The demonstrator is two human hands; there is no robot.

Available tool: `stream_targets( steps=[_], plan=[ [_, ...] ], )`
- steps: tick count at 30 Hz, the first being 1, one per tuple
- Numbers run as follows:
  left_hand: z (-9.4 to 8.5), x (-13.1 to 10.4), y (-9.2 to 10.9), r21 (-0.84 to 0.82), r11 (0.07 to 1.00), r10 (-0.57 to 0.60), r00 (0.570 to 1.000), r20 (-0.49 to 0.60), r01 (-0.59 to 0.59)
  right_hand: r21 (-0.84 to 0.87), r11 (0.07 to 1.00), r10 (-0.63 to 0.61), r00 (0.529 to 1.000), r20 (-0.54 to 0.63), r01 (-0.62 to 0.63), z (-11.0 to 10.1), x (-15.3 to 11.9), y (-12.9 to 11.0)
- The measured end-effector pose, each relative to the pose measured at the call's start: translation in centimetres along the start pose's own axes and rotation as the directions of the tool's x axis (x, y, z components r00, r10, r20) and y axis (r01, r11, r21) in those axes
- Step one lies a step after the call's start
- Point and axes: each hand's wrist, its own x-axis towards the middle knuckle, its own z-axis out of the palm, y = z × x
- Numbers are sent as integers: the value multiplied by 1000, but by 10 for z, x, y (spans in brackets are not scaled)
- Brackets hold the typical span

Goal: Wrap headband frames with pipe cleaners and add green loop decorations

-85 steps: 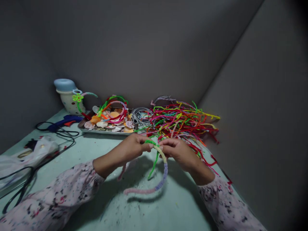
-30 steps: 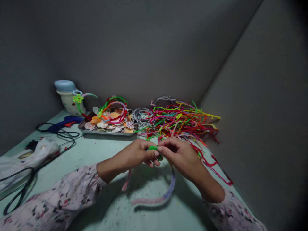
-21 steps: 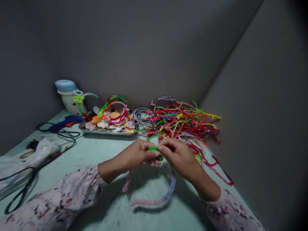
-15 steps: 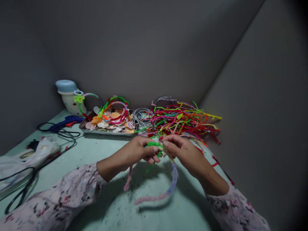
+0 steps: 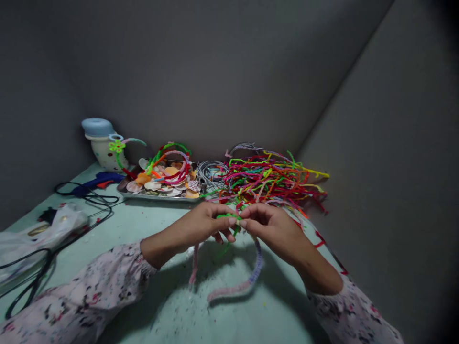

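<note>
A curved fuzzy band (image 5: 256,267), lilac and pink below and pale near the top, hangs between my hands above the table. My left hand (image 5: 211,223) pinches its upper part, where green fuzzy stem (image 5: 224,217) is wound. Close against it, fingertips almost touching, my right hand (image 5: 267,223) pinches the band's pale section at thumb and forefinger. One pink end (image 5: 194,267) dangles beneath my left hand. The fingers partly hide the spot where green and pale sections meet.
A metal tray (image 5: 161,196) of seashells and fuzzy rings stands behind, beside coiled wire (image 5: 211,174) and a heap of coloured stems (image 5: 272,179). At left are a lidded cup (image 5: 103,145), blue tool (image 5: 98,181), black cable (image 5: 53,251) and plastic bag (image 5: 70,222).
My right hand has shifted slightly left, its thumb now near my left thumb. The band's lower pink end has swung a little right.
</note>
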Motion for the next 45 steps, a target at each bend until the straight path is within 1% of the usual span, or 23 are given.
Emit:
stream_targets(
  steps=[2,5,7,11,16,19,25,32,34,35,37,39,41,43,45],
  plan=[
    [1,1,0,21,1000,-19,999,-26,20,8,1000,-16,1000,25,15,-1,-1,1],
    [2,2,0,32,999,-9,999,-31,10,20,999,-38,999,39,37,-3,0,2],
    [2,2,0,43,999,2,1000,-20,-1,-21,999,-49,998,28,50,-4,1,3],
    [2,1,0,75,997,-1,1000,-27,3,-159,984,-79,997,-1,78,-3,0,1],
    [1,2,-1,102,995,2,999,-40,2,-306,935,-190,982,-5,179,-1,-2,0],
    [2,2,-1,107,994,10,999,-33,-6,-365,903,-243,970,1,227,0,-2,2],
    [1,2,-1,115,993,-9,1000,-25,12,-424,857,-312,950,28,294,2,1,7],
    [-3,3,-6,129,992,5,1000,20,-8,-492,784,-400,914,65,378,5,0,8],
    [-4,3,-6,134,991,1,1000,19,-3,-489,783,-408,911,62,384,5,0,7],
    [-4,3,-6,139,990,0,1000,14,-2,-470,799,-396,916,58,375,5,0,7],
    [-4,3,-5,152,988,4,1000,5,-5,-391,861,-333,941,52,326,2,0,6],
    [-4,2,-3,158,987,10,1000,4,-10,-273,930,-240,969,57,247,-2,1,5],
    [-4,1,-1,147,989,15,1000,-7,-14,-144,978,-139,987,86,150,-6,2,4],
    [-3,0,2,130,991,22,999,-35,-18,-28,998,-52,990,132,56,-10,3,4],
    [-2,-1,3,130,991,27,997,-71,-17,46,999,5,984,176,-13,-13,5,4]
  ],
)
